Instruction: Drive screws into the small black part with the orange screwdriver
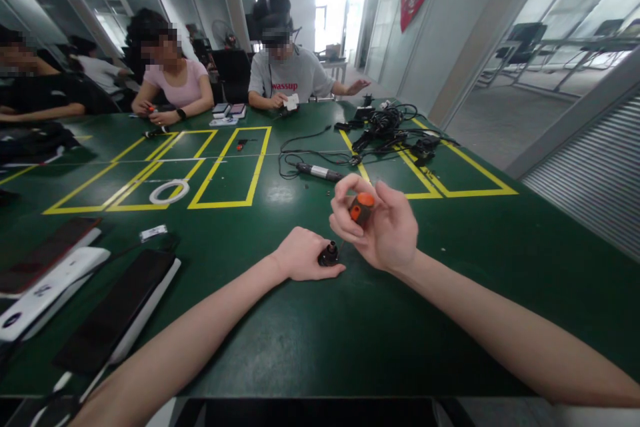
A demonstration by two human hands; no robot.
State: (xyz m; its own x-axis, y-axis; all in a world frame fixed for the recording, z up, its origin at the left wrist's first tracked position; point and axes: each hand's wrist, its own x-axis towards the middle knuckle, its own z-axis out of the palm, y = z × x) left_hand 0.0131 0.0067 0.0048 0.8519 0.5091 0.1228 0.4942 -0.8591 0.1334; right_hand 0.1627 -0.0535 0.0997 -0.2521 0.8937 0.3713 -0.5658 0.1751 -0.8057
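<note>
My left hand (306, 255) rests low over the green table, its fingers closed round a small black round part (329, 253) that stands on the tabletop. Just right of it, my right hand (383, 223) is raised with the palm turned up. Its fingers curl round the orange and grey handle of a screwdriver (362, 208). The thin shaft points down toward the black part; whether the tip touches it I cannot tell. Beyond the hands lies a black and silver pen-shaped tool (320, 171) with a cable.
A heap of black cables (387, 127) lies at the back right. A white ring (169, 191) sits on yellow tape lines to the left. Phones on white power banks (123, 307) occupy the near left. Several people sit across the table, one in a grey shirt (285, 73).
</note>
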